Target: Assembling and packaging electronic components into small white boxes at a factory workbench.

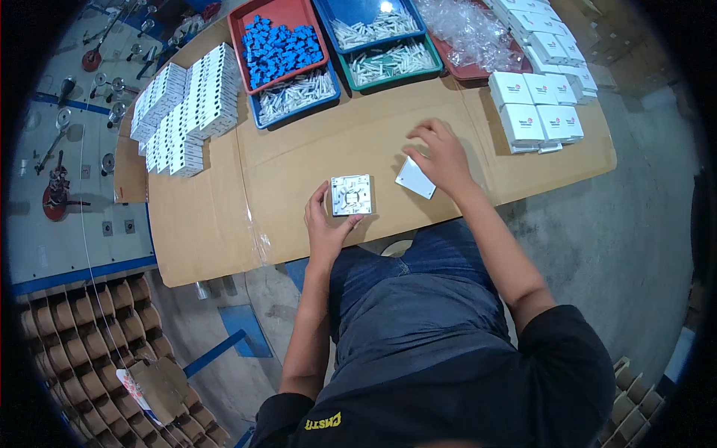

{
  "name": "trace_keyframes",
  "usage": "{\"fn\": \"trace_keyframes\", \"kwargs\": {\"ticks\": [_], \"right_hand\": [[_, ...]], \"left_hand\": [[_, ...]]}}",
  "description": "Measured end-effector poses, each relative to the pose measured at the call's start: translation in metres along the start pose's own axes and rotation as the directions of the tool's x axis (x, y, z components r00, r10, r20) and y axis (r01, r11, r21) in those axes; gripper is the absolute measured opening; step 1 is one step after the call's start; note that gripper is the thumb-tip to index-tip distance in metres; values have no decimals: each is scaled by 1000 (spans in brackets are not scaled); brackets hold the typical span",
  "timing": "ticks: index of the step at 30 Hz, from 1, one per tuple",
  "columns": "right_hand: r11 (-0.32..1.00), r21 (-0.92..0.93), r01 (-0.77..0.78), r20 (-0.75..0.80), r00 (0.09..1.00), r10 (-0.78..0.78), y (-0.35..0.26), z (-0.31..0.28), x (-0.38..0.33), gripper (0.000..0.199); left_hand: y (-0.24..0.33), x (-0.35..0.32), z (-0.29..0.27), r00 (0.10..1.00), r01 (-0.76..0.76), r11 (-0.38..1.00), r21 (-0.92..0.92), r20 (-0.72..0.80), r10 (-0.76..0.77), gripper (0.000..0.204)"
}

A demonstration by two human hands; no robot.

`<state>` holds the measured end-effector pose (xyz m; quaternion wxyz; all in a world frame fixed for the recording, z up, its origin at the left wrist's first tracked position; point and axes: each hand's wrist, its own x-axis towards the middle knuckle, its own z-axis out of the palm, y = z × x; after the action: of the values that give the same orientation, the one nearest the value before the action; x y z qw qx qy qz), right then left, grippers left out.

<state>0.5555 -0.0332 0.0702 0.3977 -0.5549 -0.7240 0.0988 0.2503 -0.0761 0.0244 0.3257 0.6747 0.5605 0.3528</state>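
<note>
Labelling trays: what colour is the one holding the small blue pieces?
Red. The tray shows best in the head view.

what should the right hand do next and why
Probably close on the white plate: the right hand looks loosely open at the plate's upper end, with no clear grip, while the left hand holds the square white unit steady on the cardboard.

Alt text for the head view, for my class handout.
A person's left hand holds a square white unit on a cardboard surface; the open right hand is by a flat white piece. Beyond lie trays of small parts, between white stacks.
</note>
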Motion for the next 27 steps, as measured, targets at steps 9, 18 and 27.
{"fn": "trace_keyframes", "kwargs": {"ticks": [9, 18, 27], "right_hand": [[974, -110, -198, 258, 941, 220, 2, -8, -72, 35], [995, -30, -100, 274, 956, 104, 48, -34, -20, 24], [847, -400, -350, -196, 936, 293, 224, -115, 176, 28]], "left_hand": [[13, 14, 11, 990, -138, 920, 367, 34, 135, 94], [18, 25, 34, 988, -97, 913, 395, -74, 137, 95], [18, 27, 35, 985, -101, 899, 426, -87, 152, 101]]}}
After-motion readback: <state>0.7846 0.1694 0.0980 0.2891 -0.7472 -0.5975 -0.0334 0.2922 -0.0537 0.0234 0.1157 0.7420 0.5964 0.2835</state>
